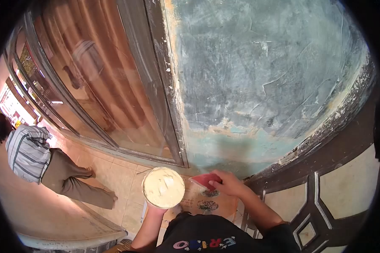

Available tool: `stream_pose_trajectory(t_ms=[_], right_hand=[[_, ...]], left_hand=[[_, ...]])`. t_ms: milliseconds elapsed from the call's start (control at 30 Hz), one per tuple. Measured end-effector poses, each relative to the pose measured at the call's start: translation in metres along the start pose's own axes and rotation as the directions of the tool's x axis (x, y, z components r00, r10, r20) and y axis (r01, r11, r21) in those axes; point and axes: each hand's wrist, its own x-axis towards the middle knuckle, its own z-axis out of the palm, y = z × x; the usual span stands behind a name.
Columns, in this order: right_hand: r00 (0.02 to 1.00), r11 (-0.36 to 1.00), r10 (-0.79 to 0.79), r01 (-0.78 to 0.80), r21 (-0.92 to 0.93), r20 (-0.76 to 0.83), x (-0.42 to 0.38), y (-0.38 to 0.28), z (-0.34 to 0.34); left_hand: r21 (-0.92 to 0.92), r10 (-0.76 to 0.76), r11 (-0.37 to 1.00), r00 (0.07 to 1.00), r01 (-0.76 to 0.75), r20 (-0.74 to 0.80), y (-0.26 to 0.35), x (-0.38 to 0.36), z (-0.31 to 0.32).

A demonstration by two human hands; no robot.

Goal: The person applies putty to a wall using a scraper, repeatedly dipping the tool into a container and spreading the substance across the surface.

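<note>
My left hand (156,210) holds up a round tub (164,187) of cream-coloured paste from below, its fingers mostly hidden under it. To the right, my right hand (227,184) grips a red scraper (204,180), whose edge points left toward the tub without touching it. Ahead of both hands rises a grey-green wall (249,84) with rough patches, scratches and pale bare spots near its bottom.
A person (29,152) in a striped shirt stands bent at the left. A framed glass window (101,76) borders the wall's left side, and a dark panelled door (325,198) is at the right. Printed cardboard (223,204) lies on the tiled floor (114,177).
</note>
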Motion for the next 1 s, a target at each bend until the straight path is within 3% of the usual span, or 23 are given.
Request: stream_pose_trajectory(t_ms=[67, 100, 167, 300, 433, 500, 533, 567, 600, 633, 667, 767, 800, 867, 900, 967, 1000], right_hand=[[0.973, 0.987, 0.127, -0.106, 0.118, -0.192, 0.003, 0.029, 0.018], [0.973, 0.988, 0.135, -0.116, 0.106, -0.189, 0.008, 0.036, 0.029], [0.903, 0.992, 0.116, -0.123, 0.01, -0.413, 0.026, 0.054, 0.044], [0.873, 0.985, 0.033, -0.11, -0.13, -0.486, 0.079, 0.043, 0.04], [0.815, 0.929, -0.109, -0.121, -0.351, -0.569, 0.13, 0.023, 0.013], [0.785, 0.895, -0.154, -0.147, -0.422, -0.601, 0.136, 0.008, 0.011], [0.677, 0.906, -0.197, -0.152, -0.396, -0.709, 0.13, 0.0, 0.013], [0.552, 0.916, -0.236, -0.15, -0.373, -0.8, 0.126, -0.004, 0.017], [0.552, 0.913, -0.238, -0.153, -0.378, -0.799, 0.123, -0.003, 0.024], [0.656, 0.904, -0.222, -0.138, -0.404, -0.722, 0.117, -0.001, 0.033], [0.747, 0.896, -0.2, -0.122, -0.426, -0.634, 0.115, 0.002, 0.038], [0.823, 0.852, -0.243, -0.072, -0.518, -0.513, 0.126, 0.029, 0.042], [0.82, 0.85, -0.244, -0.076, -0.522, -0.517, 0.131, 0.021, 0.033], [0.679, 0.895, -0.281, -0.07, -0.441, -0.678, 0.141, -0.012, 0.007], [0.679, 0.893, -0.281, -0.073, -0.443, -0.678, 0.139, -0.029, 0.002], [0.523, 0.901, -0.33, -0.073, -0.428, -0.786, 0.134, -0.054, -0.003], [0.525, 0.9, -0.329, -0.077, -0.429, -0.785, 0.133, -0.052, 0.002]], left_hand=[[-0.188, -0.055, 0.98, 0.998, 0.061, 0.038, 0.002, -0.003, -0.005], [-0.24, -0.045, 0.969, 0.998, 0.056, 0.05, 0.006, -0.01, -0.009], [-0.261, -0.051, 0.964, 0.999, 0.052, 0.01, 0.016, -0.007, -0.011], [-0.29, -0.118, 0.95, 0.993, 0.115, 0.009, 0.028, -0.003, -0.027], [-0.22, -0.127, 0.968, 0.992, 0.119, -0.024, 0.037, 0.001, -0.038], [-0.063, -0.082, 0.994, 0.99, 0.09, 0.111, 0.047, 0.004, -0.058], [-0.065, -0.087, 0.993, 0.99, 0.094, 0.113, 0.05, 0.005, -0.063], [0.093, -0.023, 0.996, 0.994, 0.013, 0.111, 0.051, 0.006, -0.068], [0.247, 0.042, 0.966, 0.992, -0.07, 0.119, 0.053, 0.008, -0.072], [0.244, 0.038, 0.967, 0.992, -0.067, 0.121, 0.056, 0.008, -0.078], [0.144, -0.004, 0.99, 0.999, -0.004, 0.053, 0.059, 0.009, -0.083], [-0.004, -0.085, 0.996, 0.996, 0.085, -0.002, 0.069, 0.012, -0.084], [-0.01, -0.099, 0.995, 0.995, 0.099, -0.033, 0.071, 0.013, -0.086], [0.056, -0.108, 0.992, 0.992, 0.112, -0.06, 0.075, 0.015, -0.091], [0.054, -0.111, 0.992, 0.992, 0.114, -0.058, 0.078, 0.016, -0.089], [0.004, -0.131, 0.991, 0.99, 0.131, 0.054, 0.085, 0.015, -0.08], [0.0, -0.134, 0.991, 0.99, 0.134, 0.054, 0.085, 0.014, -0.079]])
